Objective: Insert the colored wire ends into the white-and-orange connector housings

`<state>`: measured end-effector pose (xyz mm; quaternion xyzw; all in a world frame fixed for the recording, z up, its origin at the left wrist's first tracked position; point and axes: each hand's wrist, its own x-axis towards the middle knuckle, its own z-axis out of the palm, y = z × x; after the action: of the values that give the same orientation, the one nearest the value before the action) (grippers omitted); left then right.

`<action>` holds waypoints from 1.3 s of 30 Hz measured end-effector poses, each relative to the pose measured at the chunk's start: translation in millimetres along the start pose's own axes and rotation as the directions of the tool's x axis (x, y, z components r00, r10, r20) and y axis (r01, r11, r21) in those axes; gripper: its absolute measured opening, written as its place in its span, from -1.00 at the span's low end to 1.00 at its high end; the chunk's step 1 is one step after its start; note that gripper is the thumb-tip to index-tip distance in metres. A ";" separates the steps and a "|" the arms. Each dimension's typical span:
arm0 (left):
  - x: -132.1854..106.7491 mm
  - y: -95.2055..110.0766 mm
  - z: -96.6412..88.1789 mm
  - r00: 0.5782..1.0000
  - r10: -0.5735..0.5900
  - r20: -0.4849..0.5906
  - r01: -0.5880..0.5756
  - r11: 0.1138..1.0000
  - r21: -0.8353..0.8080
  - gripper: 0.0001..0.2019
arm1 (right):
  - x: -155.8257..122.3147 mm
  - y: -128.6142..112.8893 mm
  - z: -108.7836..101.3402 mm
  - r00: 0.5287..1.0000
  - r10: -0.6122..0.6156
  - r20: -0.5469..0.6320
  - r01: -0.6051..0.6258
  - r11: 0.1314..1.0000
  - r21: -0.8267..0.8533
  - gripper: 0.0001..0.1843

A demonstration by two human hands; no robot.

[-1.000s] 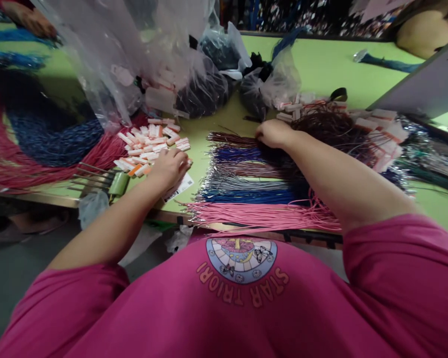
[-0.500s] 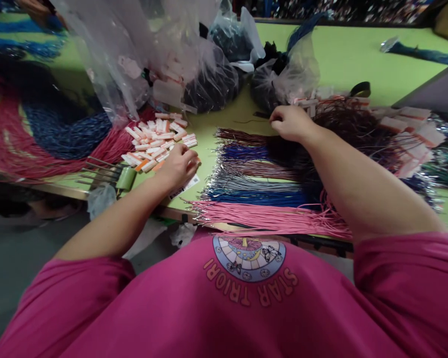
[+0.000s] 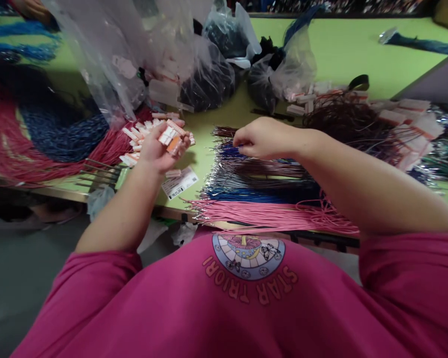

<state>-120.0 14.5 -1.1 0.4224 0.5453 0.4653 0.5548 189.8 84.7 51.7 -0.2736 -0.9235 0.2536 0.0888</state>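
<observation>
My left hand (image 3: pixel 154 153) is turned palm up, its fingers curled round several small white-and-orange packets (image 3: pixel 170 138). Beneath and behind it lies a pile of similar packets (image 3: pixel 133 135); one small packet (image 3: pixel 172 173) rests on a printed white label (image 3: pixel 183 185). My right hand (image 3: pixel 263 139) is closed, fingertips bent together above the dark blue cords (image 3: pixel 229 151). Whether anything is pinched there I cannot make out. Below it, cords with silvery ends lie side by side in bands, among them grey cords (image 3: pixel 224 180), blue cords (image 3: pixel 257 197) and pink cords (image 3: pixel 261 214).
Clear plastic bags (image 3: pixel 212 74) with dark contents stand at the back. To the left spread red cords (image 3: pixel 7 134) and navy cords (image 3: pixel 67 129); thin metal rods (image 3: pixel 99 171) lie near the table edge. Right of centre is a tangle of brown cords (image 3: pixel 332 117) with bagged packets (image 3: pixel 410 124).
My left hand has turned from palm down over the pile to palm up, with packets now showing in it. My right hand has come left and nearer, from the brown tangle to above the cord bands.
</observation>
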 end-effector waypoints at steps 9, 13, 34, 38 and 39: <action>-25.4 4.7 87.9 0.962 -0.244 0.123 0.272 0.898 -0.347 -0.72 | -29.7 16.6 27.8 0.986 0.148 -0.074 -0.103 0.898 0.428 -0.76; -20.4 10.0 121.3 0.948 -0.243 0.205 0.293 0.917 -0.270 -0.67 | -42.7 15.1 33.6 0.961 0.215 -0.176 -0.113 0.881 0.459 -0.80; -8.2 -21.8 127.9 0.943 -0.100 0.317 0.187 0.948 -0.257 -0.45 | -53.5 13.0 42.2 0.938 0.187 -0.291 -0.158 0.980 0.121 -0.67; -8.7 -23.7 131.4 0.960 -0.059 0.275 0.125 0.966 -0.226 -0.52 | -54.3 11.2 41.7 0.945 0.196 -0.260 -0.172 0.979 0.110 -0.65; -9.4 -23.6 132.7 0.964 -0.046 0.260 0.105 0.971 -0.216 -0.55 | -54.1 11.1 42.3 0.945 0.204 -0.255 -0.177 0.976 0.123 -0.66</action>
<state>14.0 5.4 -15.6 0.3906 0.4288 0.4454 0.6821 227.3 45.1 8.4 -0.3884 -0.8589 0.2671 0.2003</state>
